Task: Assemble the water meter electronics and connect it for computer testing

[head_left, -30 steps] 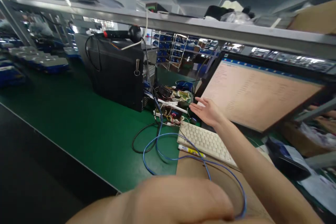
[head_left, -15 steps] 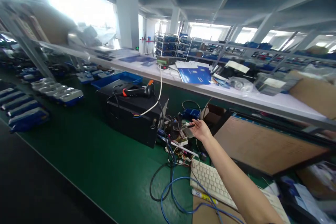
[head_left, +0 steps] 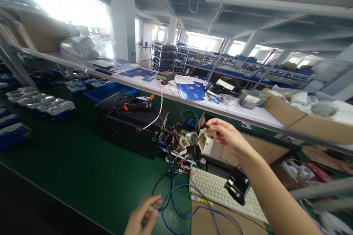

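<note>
My right hand (head_left: 226, 136) is raised over the clutter with its fingers pinched. Beside the fingertips hangs a white plastic housing (head_left: 204, 143) with wires on it; the exact grip point is partly hidden. A glossy black part (head_left: 237, 185) hangs below my right forearm, in front of the keyboard (head_left: 220, 191); a thin wire seems to run up from it toward the hand. My left hand (head_left: 145, 214) is low at the front, thumb and fingers curved and apart, holding nothing, left of the looped blue cable (head_left: 183, 213).
A pile of wires and small parts (head_left: 179, 147) lies beside a black box (head_left: 127, 128) topped by a handheld scanner (head_left: 139, 104). Above runs a white shelf (head_left: 176, 95) with blue booklets (head_left: 190, 90). A yellow marker (head_left: 200, 200) lies before the keyboard. Blue-grey devices (head_left: 41, 102) stand at left.
My right hand has closed and lifted the white housing with its wires from the clutter; the black part now hangs too. My left hand has come into view. The camera view has turned right.
</note>
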{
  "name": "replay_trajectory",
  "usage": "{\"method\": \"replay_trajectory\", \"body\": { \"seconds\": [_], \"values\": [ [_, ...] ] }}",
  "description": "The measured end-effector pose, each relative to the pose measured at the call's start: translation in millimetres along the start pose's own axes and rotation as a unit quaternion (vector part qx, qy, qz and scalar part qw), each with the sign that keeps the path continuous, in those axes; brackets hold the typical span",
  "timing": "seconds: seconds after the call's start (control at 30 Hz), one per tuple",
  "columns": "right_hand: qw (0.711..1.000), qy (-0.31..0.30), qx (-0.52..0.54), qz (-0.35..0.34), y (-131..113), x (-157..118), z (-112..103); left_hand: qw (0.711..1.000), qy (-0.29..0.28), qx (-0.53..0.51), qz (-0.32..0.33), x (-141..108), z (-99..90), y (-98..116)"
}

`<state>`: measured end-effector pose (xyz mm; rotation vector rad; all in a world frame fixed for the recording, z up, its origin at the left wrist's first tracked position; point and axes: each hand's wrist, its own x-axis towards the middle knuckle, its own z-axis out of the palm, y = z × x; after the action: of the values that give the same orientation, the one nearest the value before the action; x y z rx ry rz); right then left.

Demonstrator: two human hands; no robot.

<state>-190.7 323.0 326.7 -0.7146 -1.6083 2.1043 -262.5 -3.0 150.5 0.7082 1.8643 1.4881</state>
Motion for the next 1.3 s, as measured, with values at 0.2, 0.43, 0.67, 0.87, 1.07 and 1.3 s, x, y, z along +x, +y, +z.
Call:
{"method": "replay_trajectory", "body": {
  "seconds": [0.2,0.43,0.67,0.87,1.07,1.3],
  "values": [
    [0.975,-0.173,-0.043,0.133,90,-48,35,0.993,-0.07,-0.096,-0.016,33,62.8,26],
    [0.958,-0.235,-0.123,0.105,189,-38,68,0.991,0.062,-0.077,-0.093,27,37.9,-15],
    [0.953,-0.243,-0.175,0.049,253,-27,88,0.962,0.125,-0.133,-0.202,23,-17.6,-33],
    [0.962,-0.213,-0.139,0.104,291,-32,122,0.962,0.088,-0.146,-0.214,30,-45.1,-36],
    [0.966,-0.179,-0.109,0.153,296,-27,132,0.963,0.02,-0.14,-0.229,50,-68.3,-39],
    [0.964,-0.156,-0.137,0.169,285,-19,133,0.96,-0.001,-0.137,-0.246,64,-74.0,-54]
  ]
}}
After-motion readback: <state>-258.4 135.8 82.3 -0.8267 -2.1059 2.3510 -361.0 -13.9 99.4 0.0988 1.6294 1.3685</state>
